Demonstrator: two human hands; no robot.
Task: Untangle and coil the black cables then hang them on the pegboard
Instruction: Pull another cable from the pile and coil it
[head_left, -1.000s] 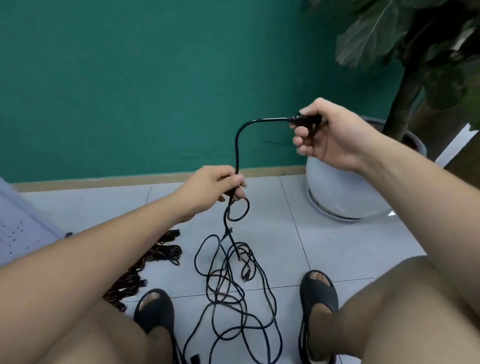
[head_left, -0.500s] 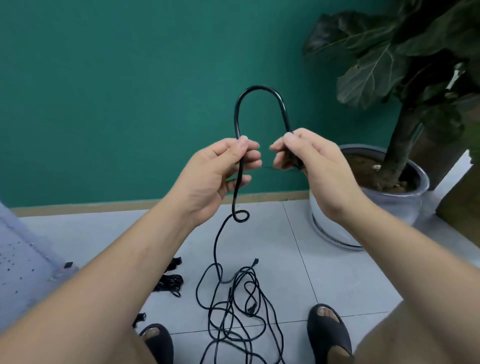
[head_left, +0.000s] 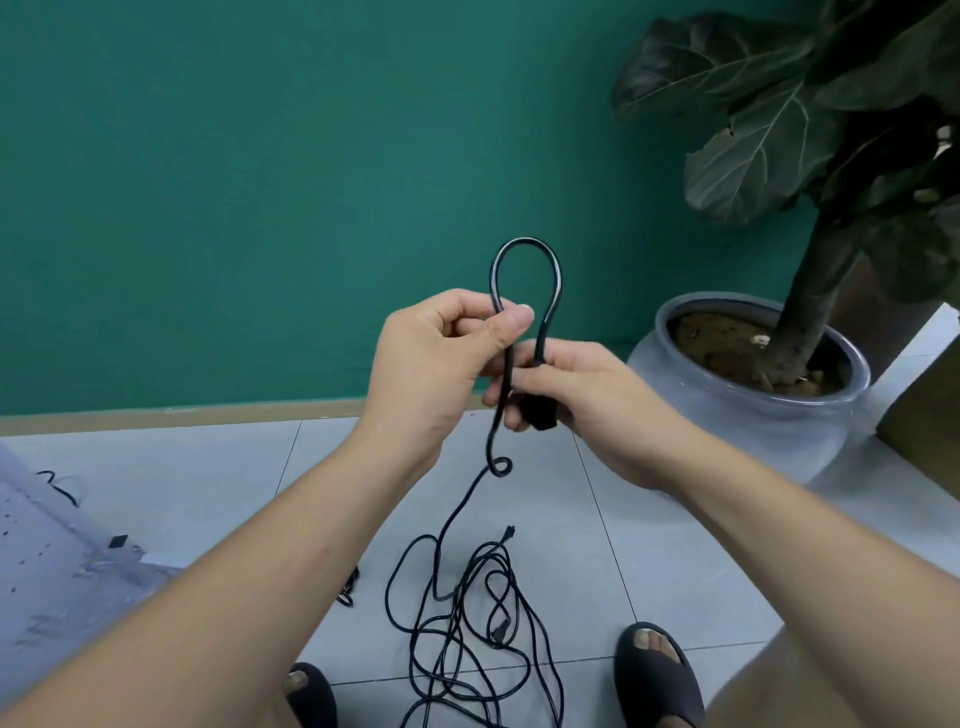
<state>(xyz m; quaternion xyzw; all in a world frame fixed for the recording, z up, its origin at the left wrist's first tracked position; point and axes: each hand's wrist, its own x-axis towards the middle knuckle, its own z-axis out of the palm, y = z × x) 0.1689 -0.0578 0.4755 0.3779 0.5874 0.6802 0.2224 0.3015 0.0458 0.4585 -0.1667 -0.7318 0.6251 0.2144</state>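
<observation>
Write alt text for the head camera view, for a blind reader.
Two bare hands hold a black cable bent into a small upright loop: the left hand pinches one side, the right hand grips the plug end. The rest hangs to a tangle on the grey tiled floor, before a green wall with a potted plant at right.

A potted plant (head_left: 753, 140) (grey pot (head_left: 727, 415)) stands by the green wall (head_left: 260, 182).

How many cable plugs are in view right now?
3. One plug in the right hand; one on the floor at the far edge of the black cable tangle; one inside it. Others may be hidden.
</observation>
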